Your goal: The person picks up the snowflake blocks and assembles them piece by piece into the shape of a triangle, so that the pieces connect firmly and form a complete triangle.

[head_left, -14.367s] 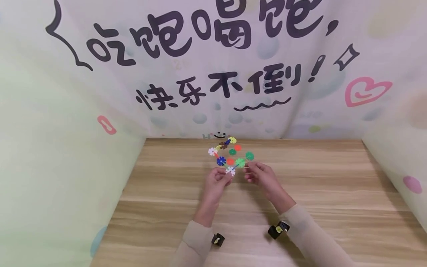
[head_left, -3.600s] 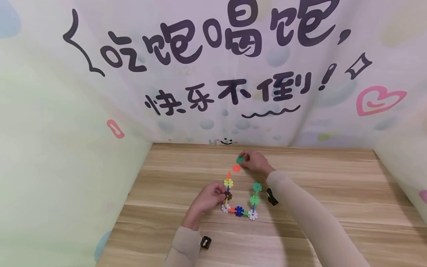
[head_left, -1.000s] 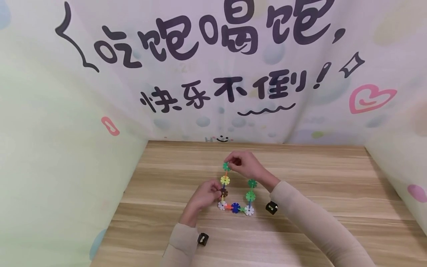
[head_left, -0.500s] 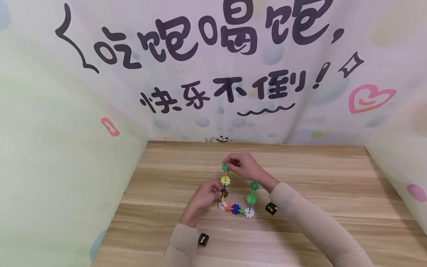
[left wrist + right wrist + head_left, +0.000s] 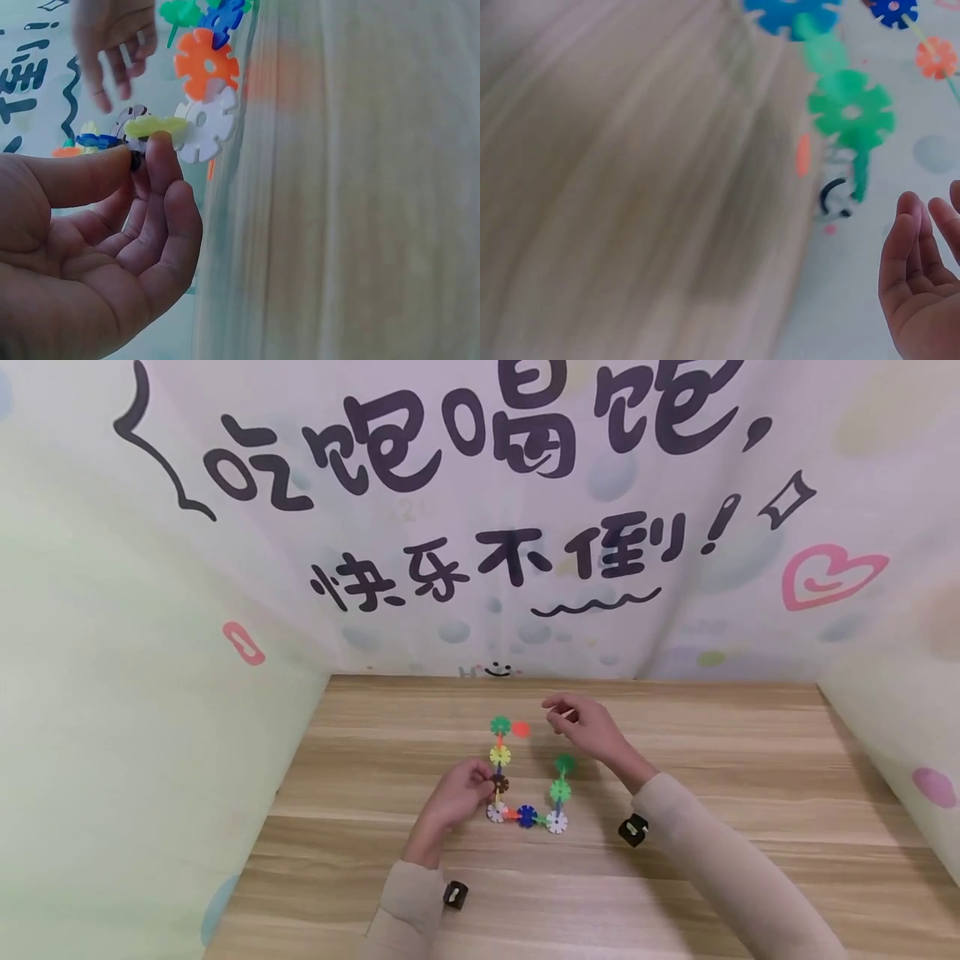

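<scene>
A chain of slotted snowflake discs makes a U shape in the head view. My left hand (image 5: 456, 795) pinches its brown disc (image 5: 500, 785) on the left side, between thumb and forefinger; a yellow disc (image 5: 154, 125) and a white disc (image 5: 202, 124) adjoin it in the left wrist view. A green disc (image 5: 500, 726) tops that side, above a yellow one (image 5: 500, 756). White and blue discs line the bottom, and green ones climb the right side. My right hand (image 5: 592, 728) hovers beyond the right end, fingers loosely bent, holding nothing.
A loose orange disc (image 5: 521, 728) lies on the wooden table (image 5: 675, 893), beside the chain's top green disc. Printed cloth walls (image 5: 480, 627) rise at the back and both sides. Black wrist cameras (image 5: 454, 895) sit by both sleeves.
The green disc, apart in my right hand 3.6 s ago, now sits on the chain's left end. That hand has let go and moved right; the loose orange disc shows again. My left hand keeps its pinch.
</scene>
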Demonstrator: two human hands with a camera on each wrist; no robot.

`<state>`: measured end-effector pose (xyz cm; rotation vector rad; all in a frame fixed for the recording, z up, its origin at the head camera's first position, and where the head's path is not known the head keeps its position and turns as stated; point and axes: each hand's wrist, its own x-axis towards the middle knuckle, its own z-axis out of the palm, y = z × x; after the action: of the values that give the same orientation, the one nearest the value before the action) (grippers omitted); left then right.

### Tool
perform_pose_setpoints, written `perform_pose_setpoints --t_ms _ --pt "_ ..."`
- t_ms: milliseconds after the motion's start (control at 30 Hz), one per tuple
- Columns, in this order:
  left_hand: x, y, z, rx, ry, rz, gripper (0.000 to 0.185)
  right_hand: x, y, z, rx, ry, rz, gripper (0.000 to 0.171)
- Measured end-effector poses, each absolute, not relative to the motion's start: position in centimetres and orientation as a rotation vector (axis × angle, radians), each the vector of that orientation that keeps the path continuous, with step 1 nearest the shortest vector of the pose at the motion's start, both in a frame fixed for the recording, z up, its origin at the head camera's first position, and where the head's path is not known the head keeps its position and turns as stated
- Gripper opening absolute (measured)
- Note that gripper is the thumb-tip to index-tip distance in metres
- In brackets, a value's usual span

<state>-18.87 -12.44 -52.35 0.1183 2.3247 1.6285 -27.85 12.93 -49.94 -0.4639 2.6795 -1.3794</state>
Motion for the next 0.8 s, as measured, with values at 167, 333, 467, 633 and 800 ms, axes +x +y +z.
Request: perform_pose_setpoints --t_ms 167,333,467,633,800 --pt "-19.0 -12.6 -52.2 0.105 2.302 1.678 0.006 -29.1 13.5 -51.7 -0.420 2.687 -1.317 0.025" --pt "-19.0 -12.5 -52.3 0.111 2.308 1.665 0.005 -30.6 13.3 -53.2 -0.443 2.657 -1.185 0.027" --pt "-18.8 -12.6 -52.2 0.119 2.309 1.653 0.006 -32.0 12.9 -53.5 -0.525 2.649 -1.085 0.028" --pt "-18.9 -12.8 -52.1 0.115 2.307 1.648 0.007 -33.3 11.9 -53.5 -0.555 2.629 -1.039 0.030" --pt "-19.0 -13.0 -52.2 0.124 2.304 1.652 0.007 -33.9 10.8 -53.7 -0.569 2.607 -1.040 0.029"
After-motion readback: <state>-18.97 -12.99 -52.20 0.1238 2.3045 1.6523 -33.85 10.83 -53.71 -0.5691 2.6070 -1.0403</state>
